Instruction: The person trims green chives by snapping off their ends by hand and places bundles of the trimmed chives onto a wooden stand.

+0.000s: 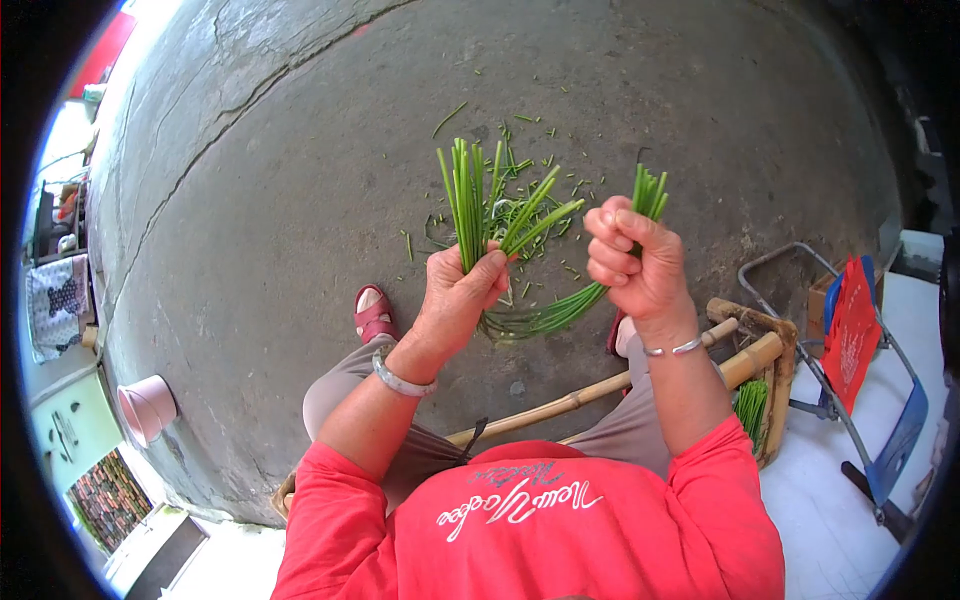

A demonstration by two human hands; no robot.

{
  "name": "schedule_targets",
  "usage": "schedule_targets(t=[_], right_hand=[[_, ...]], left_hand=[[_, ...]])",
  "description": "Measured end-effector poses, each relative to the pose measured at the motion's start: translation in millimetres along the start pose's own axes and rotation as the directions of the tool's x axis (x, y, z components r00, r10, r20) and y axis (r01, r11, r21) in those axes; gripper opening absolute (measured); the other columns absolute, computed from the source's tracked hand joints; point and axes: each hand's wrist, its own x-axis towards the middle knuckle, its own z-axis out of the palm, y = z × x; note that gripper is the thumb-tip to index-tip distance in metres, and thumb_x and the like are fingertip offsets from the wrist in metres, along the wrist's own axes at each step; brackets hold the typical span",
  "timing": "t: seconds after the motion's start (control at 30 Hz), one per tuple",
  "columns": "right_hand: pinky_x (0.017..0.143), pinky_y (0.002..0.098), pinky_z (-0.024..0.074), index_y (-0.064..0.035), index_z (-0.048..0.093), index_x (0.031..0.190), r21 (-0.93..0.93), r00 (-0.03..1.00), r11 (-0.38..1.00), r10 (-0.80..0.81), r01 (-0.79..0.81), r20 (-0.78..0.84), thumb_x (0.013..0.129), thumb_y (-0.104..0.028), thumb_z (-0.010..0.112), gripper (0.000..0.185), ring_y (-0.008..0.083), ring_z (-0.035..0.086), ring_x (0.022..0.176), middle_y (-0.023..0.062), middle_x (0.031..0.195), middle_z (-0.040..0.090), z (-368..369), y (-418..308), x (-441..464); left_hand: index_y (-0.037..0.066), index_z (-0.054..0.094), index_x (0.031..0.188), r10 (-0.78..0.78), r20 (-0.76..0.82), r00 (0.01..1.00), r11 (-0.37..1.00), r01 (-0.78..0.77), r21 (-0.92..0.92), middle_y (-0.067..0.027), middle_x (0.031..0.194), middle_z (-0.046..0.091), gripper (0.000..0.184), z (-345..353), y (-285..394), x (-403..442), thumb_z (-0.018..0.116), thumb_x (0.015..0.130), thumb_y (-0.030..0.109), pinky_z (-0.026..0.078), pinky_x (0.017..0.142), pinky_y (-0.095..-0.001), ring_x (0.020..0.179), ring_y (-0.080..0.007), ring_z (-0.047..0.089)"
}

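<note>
My left hand is closed round a bunch of green stems, whose cut ends fan upward and to the right. In my right hand is a smaller bunch of green stems, gripped in a fist with the ends sticking out above. Long thin green stalks curve down from the right fist toward the space below my left hand. Short cut pieces and loose stems lie scattered on the grey floor beyond both hands.
A bamboo frame crosses between my legs. More green stalks sit at its right end. A folding chair with a red bag stands at the right. On the left is a pink bucket. The concrete floor is cracked.
</note>
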Motion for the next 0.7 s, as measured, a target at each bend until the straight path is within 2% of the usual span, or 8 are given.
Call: schedule_targets(t=[0.1, 0.23, 0.3, 0.33, 0.37, 0.43, 0.57, 0.7], right_hand=[[0.038, 0.0210, 0.0284, -0.0064, 0.058, 0.069, -0.497, 0.891, 0.863, -0.294, 0.093, -0.345, 0.084, -0.028, 0.065, 0.028, 0.0033, 0.035, 0.043, -0.0031, 0.054, 0.045, -2, -5, 4], [0.041, 0.0211, 0.0319, -0.0051, 0.062, 0.072, -0.809, 0.821, 0.587, -0.456, -0.011, -0.342, 0.085, -0.028, 0.065, 0.026, 0.0042, 0.042, 0.047, -0.0030, 0.055, 0.047, 3, 0, 6], [0.048, 0.0254, 0.0383, -0.0032, 0.064, 0.084, -0.966, 0.808, 0.255, -0.577, 0.036, -0.123, 0.083, -0.017, 0.064, 0.014, 0.0086, 0.049, 0.054, -0.0004, 0.059, 0.052, 9, 3, 4], [0.052, 0.0275, 0.0415, -0.0022, 0.064, 0.090, -0.996, 0.796, 0.073, -0.605, 0.055, 0.000, 0.083, -0.012, 0.064, 0.012, 0.0108, 0.053, 0.057, 0.0008, 0.061, 0.054, 10, 5, 4], [0.052, 0.0275, 0.0415, -0.0022, 0.064, 0.090, -0.996, 0.797, 0.073, -0.605, 0.054, -0.001, 0.083, -0.012, 0.064, 0.012, 0.0108, 0.053, 0.057, 0.0008, 0.061, 0.054, 10, 6, 5], [0.056, 0.0311, 0.0443, -0.0015, 0.063, 0.091, -0.968, 0.776, -0.190, -0.581, 0.162, 0.244, 0.080, -0.005, 0.062, 0.012, 0.0186, 0.058, 0.062, 0.0083, 0.072, 0.059, 7, 9, 7], [0.058, 0.0332, 0.0453, -0.0006, 0.060, 0.088, -0.956, 0.760, -0.242, -0.587, 0.165, 0.280, 0.078, -0.004, 0.063, 0.011, 0.0269, 0.059, 0.067, 0.0138, 0.077, 0.058, 0, 11, 11], [0.056, 0.0374, 0.0456, -0.0025, 0.053, 0.084, -0.868, 0.733, -0.466, -0.529, 0.171, 0.428, 0.075, -0.001, 0.061, 0.012, 0.0313, 0.056, 0.065, 0.0128, 0.073, 0.053, -7, 10, 12]], left_hand=[[0.000, 0.060, 0.093, -0.005, -0.020, 1.000, 0.999, 0.005, -0.032, -0.0006, 0.064, 0.052, 0.013, 2, 2, 1, 0.054, 0.091, 0.011, 0.028, 0.043, -0.0195, 0.049, -0.0053, 0.038], [-0.001, 0.060, 0.093, 0.037, 0.007, 0.999, 0.999, -0.037, 0.029, -0.0010, 0.064, 0.052, 0.013, 2, 5, -1, 0.054, 0.091, 0.010, 0.028, 0.043, -0.0194, 0.049, -0.0052, 0.038], [-0.001, 0.060, 0.093, 0.044, 0.008, 0.999, 0.998, -0.045, 0.046, -0.0012, 0.064, 0.053, 0.012, 0, 4, 0, 0.054, 0.091, 0.010, 0.028, 0.043, -0.0194, 0.049, -0.0051, 0.039], [-0.001, 0.060, 0.093, 0.040, 0.007, 0.999, 0.999, -0.041, 0.034, -0.0013, 0.064, 0.053, 0.012, -2, 4, 0, 0.054, 0.091, 0.010, 0.028, 0.043, -0.0194, 0.049, -0.0051, 0.039], [0.000, 0.060, 0.093, 0.037, 0.005, 0.999, 0.999, -0.037, 0.022, -0.0014, 0.064, 0.053, 0.012, -3, 4, 0, 0.054, 0.090, 0.010, 0.028, 0.043, -0.0194, 0.049, -0.0052, 0.039], [0.000, 0.060, 0.093, 0.039, -0.001, 0.999, 0.999, -0.039, 0.016, -0.0016, 0.064, 0.053, 0.012, -1, 5, -1, 0.054, 0.090, 0.010, 0.028, 0.043, -0.0194, 0.049, -0.0052, 0.039], [0.000, 0.060, 0.093, 0.039, -0.006, 0.999, 0.999, -0.039, 0.003, -0.0023, 0.065, 0.054, 0.011, -2, 4, -1, 0.055, 0.090, 0.010, 0.030, 0.042, -0.0193, 0.049, -0.0053, 0.040], [0.001, 0.060, 0.093, 0.039, 0.004, 0.999, 0.999, -0.039, 0.023, -0.0025, 0.066, 0.055, 0.011, -2, 3, -1, 0.056, 0.090, 0.010, 0.030, 0.042, -0.0192, 0.049, -0.0052, 0.041]])
